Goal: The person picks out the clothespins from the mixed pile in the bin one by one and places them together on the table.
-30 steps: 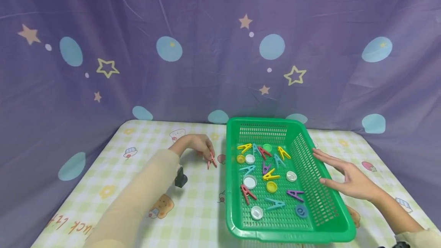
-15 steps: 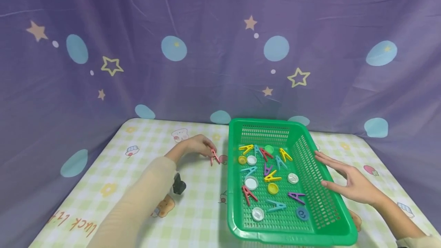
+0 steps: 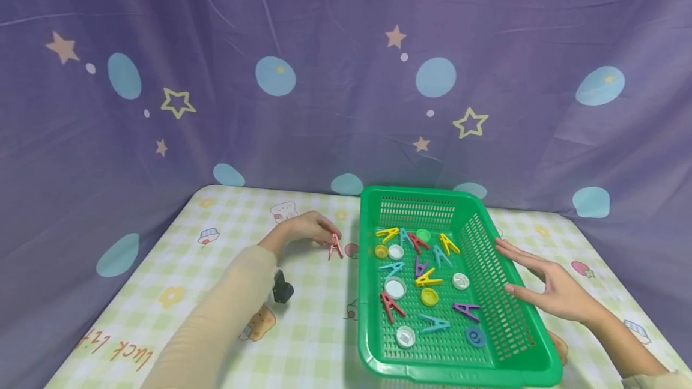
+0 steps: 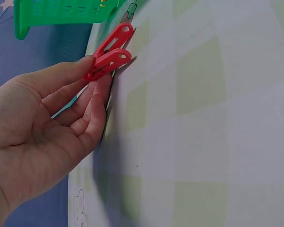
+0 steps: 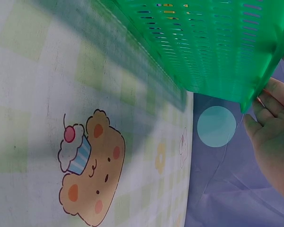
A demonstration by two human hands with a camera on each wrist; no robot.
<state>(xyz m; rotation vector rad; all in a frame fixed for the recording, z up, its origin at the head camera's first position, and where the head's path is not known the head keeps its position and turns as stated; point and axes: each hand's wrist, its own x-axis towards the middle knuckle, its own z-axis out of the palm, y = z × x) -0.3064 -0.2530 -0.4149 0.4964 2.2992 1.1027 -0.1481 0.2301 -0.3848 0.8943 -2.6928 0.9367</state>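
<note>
My left hand (image 3: pixel 313 228) pinches a red clothespin (image 3: pixel 335 247) by one end, low over the tablecloth and left of the green basket (image 3: pixel 362 317). The left wrist view shows the clothespin (image 4: pixel 114 51) between thumb and fingertips, its two legs pointing away from the palm. With fingers nearly straight, my right hand (image 3: pixel 559 290) rests on the basket's right rim. From the right wrist, this hand (image 5: pixel 274 127) touches the rim from outside. Inside the basket lie red, yellow, blue and purple clothespins, such as a purple clothespin (image 3: pixel 466 311), among bottle caps, including a blue cap (image 3: pixel 476 336).
A checked tablecloth (image 3: pixel 303 341) with printed cartoons covers the table. Behind it hangs a purple curtain (image 3: pixel 324 125) with stars and blue dots. The basket's raised walls stand between my two hands.
The red clothespin in my left hand has tilted slightly and shifted a little to the right in view. My right hand keeps its place on the rim. The whole view has shifted slightly.
</note>
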